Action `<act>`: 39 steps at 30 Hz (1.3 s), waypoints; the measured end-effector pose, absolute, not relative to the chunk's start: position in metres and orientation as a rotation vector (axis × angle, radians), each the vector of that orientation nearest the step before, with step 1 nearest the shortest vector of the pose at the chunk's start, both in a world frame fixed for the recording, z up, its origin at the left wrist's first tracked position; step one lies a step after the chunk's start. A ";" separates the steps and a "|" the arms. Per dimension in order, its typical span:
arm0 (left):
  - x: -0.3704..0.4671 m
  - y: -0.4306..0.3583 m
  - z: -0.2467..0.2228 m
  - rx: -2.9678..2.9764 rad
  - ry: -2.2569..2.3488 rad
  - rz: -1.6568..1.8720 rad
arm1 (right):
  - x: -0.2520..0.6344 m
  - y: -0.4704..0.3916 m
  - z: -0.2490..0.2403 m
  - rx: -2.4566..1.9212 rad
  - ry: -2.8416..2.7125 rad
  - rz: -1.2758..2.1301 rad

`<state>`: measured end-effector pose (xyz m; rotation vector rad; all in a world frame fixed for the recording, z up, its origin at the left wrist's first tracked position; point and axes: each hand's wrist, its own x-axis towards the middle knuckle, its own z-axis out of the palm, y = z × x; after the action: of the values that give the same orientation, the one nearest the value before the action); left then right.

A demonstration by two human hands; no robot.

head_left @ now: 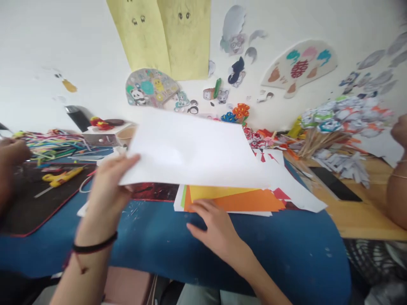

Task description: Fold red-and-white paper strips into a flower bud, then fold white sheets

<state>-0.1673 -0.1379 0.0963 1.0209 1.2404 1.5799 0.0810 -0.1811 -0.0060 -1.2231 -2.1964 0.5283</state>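
Note:
My left hand (114, 173) pinches the left edge of a large white sheet of paper (187, 152), lifted above the table and tilted. My right hand (216, 224) is beneath the sheet's near edge, its fingers apart. Its fingertips are at the left part of a stack of coloured paper, where an orange sheet (248, 201) and a yellow sheet (210, 192) show, with green and white edges at the left. Whether the fingertips press on the stack I cannot tell. The raised sheet hides the far part of the stack.
The blue table (270, 250) has a rounded right end. A yellow glue gun (63, 177) lies on a dark mat at left, near another person's hand (12, 152). Pipe cleaners (54, 144) stand behind. At right are a black phone (335, 183) and another person's arm (397, 190).

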 end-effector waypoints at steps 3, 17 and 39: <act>-0.120 -0.125 0.048 0.980 1.201 1.382 | 0.121 -0.211 0.010 -1.086 -2.085 0.982; -0.145 -0.150 -0.010 1.179 1.435 0.840 | 0.226 -0.223 -0.054 -1.391 -1.430 0.964; -0.102 -0.155 -0.012 1.042 1.254 0.972 | 0.258 -0.195 -0.068 -1.628 -1.410 0.120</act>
<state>-0.1022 -0.1547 -0.0124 1.0421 1.2542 0.9720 0.2579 -0.1945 -0.0685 -1.6276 -1.4101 0.1199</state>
